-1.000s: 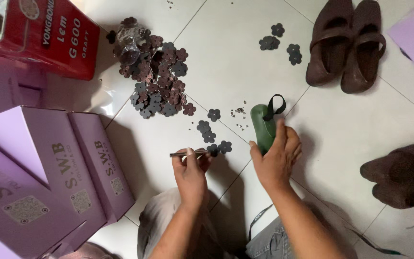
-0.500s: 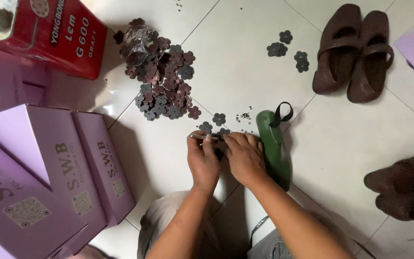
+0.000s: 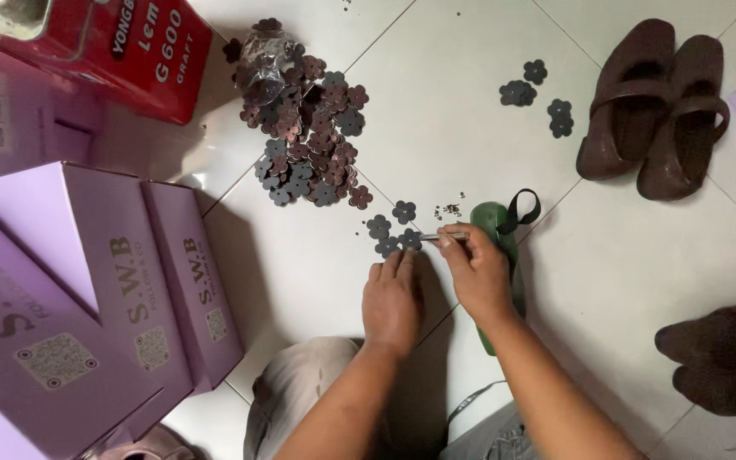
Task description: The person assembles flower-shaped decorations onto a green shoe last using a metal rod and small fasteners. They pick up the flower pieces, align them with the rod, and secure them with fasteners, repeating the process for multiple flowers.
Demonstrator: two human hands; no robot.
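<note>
Since half a second ago the two hands have come apart a little: then they were closed together over the small flowers, now the left hand [image 3: 392, 300] lies flat and the right hand [image 3: 477, 271] has pulled a thin tool out to the side. The green object has not moved.

The white tiled floor [image 3: 436, 111] carries everything. At the left stand the lilac cardboard boxes [image 3: 87, 290], with a red tin can [image 3: 104, 47] behind them. At the far right is a pair of brown sandals [image 3: 649, 111]. Between them lies a heap of dark flower-shaped cut-outs [image 3: 308, 136], and three more cut-outs [image 3: 538, 89] lie apart near the sandals.

The green oblong object with a black loop [image 3: 501, 230] lies just beside the right hand, partly under it. Its long axis runs away from the person.

The few loose flower pieces [image 3: 392, 230] lie directly ahead of the left fingertips, touching or almost touching them. The left hand is nearer to them. This hand is open, fingers stretched and together, palm down on the floor, and it holds nothing.

The right hand is mostly closed, pinching a thin metal tool [image 3: 443, 237] between thumb and fingers. The tool lies level and points left, with its tip at the nearest flower piece.
</note>
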